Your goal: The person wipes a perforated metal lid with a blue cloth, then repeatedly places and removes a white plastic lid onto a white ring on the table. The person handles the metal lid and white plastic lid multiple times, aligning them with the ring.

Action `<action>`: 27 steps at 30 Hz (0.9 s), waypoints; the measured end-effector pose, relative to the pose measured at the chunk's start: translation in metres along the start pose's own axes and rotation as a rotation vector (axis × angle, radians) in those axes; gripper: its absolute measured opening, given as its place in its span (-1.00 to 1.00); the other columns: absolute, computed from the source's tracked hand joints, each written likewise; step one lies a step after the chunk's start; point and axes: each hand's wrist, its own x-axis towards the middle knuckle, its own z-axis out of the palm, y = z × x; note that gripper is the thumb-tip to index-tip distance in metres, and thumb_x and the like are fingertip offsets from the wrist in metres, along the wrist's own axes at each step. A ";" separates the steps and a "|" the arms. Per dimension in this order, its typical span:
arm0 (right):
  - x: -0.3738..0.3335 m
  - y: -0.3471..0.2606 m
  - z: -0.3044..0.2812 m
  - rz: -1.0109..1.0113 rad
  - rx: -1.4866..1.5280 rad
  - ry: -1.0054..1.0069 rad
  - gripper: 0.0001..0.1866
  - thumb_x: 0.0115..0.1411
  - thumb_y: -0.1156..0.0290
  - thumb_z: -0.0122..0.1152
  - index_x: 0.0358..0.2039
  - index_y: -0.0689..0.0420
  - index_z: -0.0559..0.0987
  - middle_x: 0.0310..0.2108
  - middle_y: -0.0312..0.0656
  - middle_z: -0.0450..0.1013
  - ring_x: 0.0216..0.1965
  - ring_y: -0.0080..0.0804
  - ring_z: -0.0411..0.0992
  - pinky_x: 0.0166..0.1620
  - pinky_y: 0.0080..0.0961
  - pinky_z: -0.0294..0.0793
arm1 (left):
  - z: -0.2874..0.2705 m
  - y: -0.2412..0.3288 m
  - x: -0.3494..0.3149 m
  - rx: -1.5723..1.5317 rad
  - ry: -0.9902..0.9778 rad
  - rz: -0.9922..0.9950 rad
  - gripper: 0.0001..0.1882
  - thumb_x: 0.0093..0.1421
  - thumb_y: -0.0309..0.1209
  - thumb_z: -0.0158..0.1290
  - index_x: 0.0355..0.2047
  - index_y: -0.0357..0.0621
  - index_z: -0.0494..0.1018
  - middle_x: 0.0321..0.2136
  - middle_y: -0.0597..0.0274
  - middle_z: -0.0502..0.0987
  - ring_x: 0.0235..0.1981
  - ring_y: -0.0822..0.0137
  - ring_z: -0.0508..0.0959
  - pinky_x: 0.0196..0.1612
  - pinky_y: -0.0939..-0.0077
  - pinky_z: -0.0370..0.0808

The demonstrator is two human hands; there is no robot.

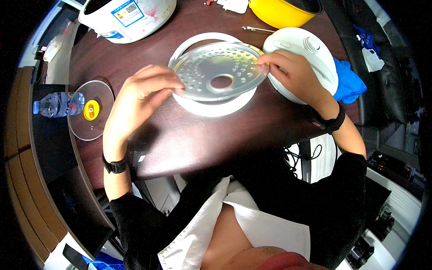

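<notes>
A round metal plate [211, 67] with many small holes and one larger centre hole is held between both hands, just above a white plastic ring [216, 108] lying on the dark wooden table [198, 135]. My left hand [144, 92] grips the plate's left rim. My right hand [288, 72] pinches its right rim. Each wrist wears a black band.
A white cooker lid [315, 49] lies right of the plate, beside a blue cloth [348, 83]. A white rice cooker body [126, 15] and a yellow pot [281, 11] stand at the back. A glass lid with a yellow knob [90, 110] and a water bottle [56, 103] lie left.
</notes>
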 end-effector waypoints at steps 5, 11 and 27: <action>-0.006 0.006 0.013 0.042 0.024 -0.084 -0.80 0.15 0.57 0.10 -0.22 0.06 0.53 -0.39 -0.17 0.52 -0.41 -0.13 0.50 -0.34 -0.33 0.46 | 0.013 -0.013 -0.002 0.081 -0.077 -0.011 -0.70 -0.06 -0.65 0.16 -0.26 -0.17 0.56 -0.16 0.15 0.55 0.01 0.07 0.49 0.10 0.24 0.40; -0.005 0.002 0.015 0.152 0.058 -0.134 -0.84 0.15 0.54 0.12 -0.24 0.10 0.54 -0.50 -0.14 0.47 -0.46 -0.24 0.47 -0.35 -0.37 0.43 | 0.019 -0.013 -0.005 0.232 -0.068 -0.014 -0.70 -0.07 -0.62 0.17 -0.26 -0.13 0.56 -0.15 0.16 0.54 0.06 0.05 0.46 0.11 0.19 0.39; 0.011 -0.004 -0.008 0.511 0.604 -0.017 -0.77 0.27 0.43 0.11 -0.07 0.18 0.52 -0.17 -0.24 0.51 -0.16 -0.52 0.47 -0.08 -0.56 0.48 | 0.005 0.014 -0.004 0.290 0.172 0.178 -0.68 -0.06 -0.32 0.27 -0.25 -0.09 0.57 -0.13 0.20 0.52 0.09 0.07 0.44 0.10 0.13 0.36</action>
